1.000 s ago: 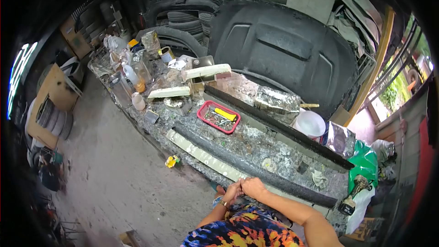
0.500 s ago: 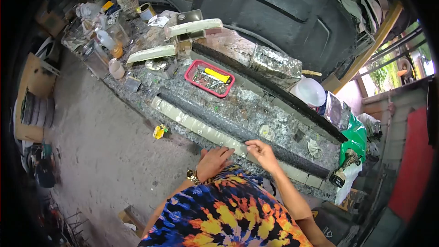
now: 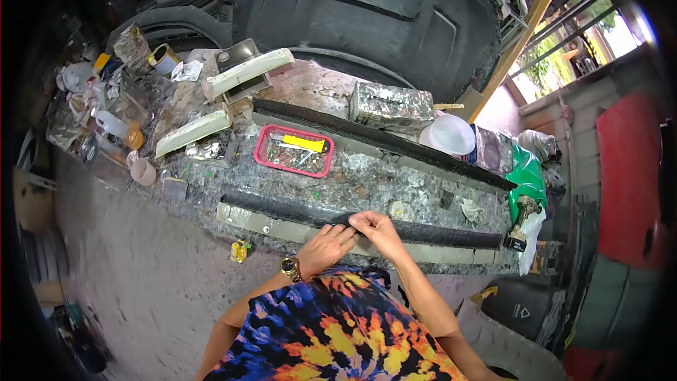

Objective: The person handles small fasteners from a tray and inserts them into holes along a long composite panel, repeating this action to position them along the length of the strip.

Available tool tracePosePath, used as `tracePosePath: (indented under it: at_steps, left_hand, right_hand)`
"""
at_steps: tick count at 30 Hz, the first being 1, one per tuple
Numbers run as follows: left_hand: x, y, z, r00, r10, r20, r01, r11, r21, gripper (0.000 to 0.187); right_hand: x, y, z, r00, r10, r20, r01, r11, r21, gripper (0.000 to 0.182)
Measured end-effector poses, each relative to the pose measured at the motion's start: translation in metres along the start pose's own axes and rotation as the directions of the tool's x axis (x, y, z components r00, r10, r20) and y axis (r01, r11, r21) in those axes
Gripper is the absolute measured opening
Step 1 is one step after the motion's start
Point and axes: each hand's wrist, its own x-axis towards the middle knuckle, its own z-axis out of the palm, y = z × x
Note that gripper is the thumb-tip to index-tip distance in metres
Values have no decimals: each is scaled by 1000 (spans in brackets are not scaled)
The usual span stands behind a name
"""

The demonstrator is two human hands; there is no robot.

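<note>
A long black woven-textured strip point(image 3: 289, 210) lies along a light grey mould point(image 3: 243, 219) near the bench's front edge. My left hand point(image 3: 326, 248), with a gold watch at its wrist, rests on the front of the mould, fingers stretched toward the strip. Close beside its fingertips, my right hand point(image 3: 379, 233) has thumb and fingers pinched together at the strip's edge. Whatever lies in that pinch is too small to make out. The hands cover the middle of the mould's front flange.
Behind is a second black strip point(image 3: 381, 140). A red basket point(image 3: 262, 154) holds a yellow utility knife point(image 3: 305, 143) and small hardware. A white tub point(image 3: 449, 135), a foil-wrapped block point(image 3: 391, 106) and a cordless tool point(image 3: 522, 224) stand to the right. Bottles and cups crowd the left.
The view has turned, so the bench appears more level. My right hand has come in next to my left fingertips, and my left hand reaches farther forward over the mould.
</note>
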Motion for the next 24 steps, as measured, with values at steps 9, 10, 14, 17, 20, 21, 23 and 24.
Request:
tracePosePath:
  at_steps: [9, 10, 14, 17, 20, 21, 23, 24]
  left_hand:
    - [-2, -27, -10, 991, 66, 113, -63, 998, -30, 22]
    - [-2, -29, -10, 991, 84, 106, -80, 996, -40, 23]
    - [-11, -49, 12, 993, 2, 120, 12, 993, -114, 15]
    - [-10, -74, 7, 964, -197, 180, 238, 940, -243, 18]
    - [-2, -117, -2, 935, -352, 37, 344, 880, -328, 21]
    - [3, -136, -1, 901, -388, -192, 304, 882, -360, 20]
    - [14, -172, 2, 870, -465, -164, 383, 847, -369, 15]
    - [21, -191, 7, 874, -460, -156, 380, 848, -370, 15]
  right_hand:
    - [19, -14, 22, 994, -110, -5, 106, 970, -221, 27]
    - [28, -13, 25, 984, -177, -15, 167, 950, -262, 28]
    - [53, -35, -7, 974, -109, -199, -20, 832, -555, 23]
    - [64, -1, -62, 911, -349, -220, 95, 695, -712, 53]
    - [39, 31, -112, 858, -433, -278, 53, 613, -789, 82]
    - [24, 33, -122, 825, -461, -326, 64, 650, -757, 81]
    - [-7, 45, -133, 840, -161, -518, -79, 908, -411, 69]
    - [-20, 61, -139, 822, -167, -545, -28, 943, -330, 64]
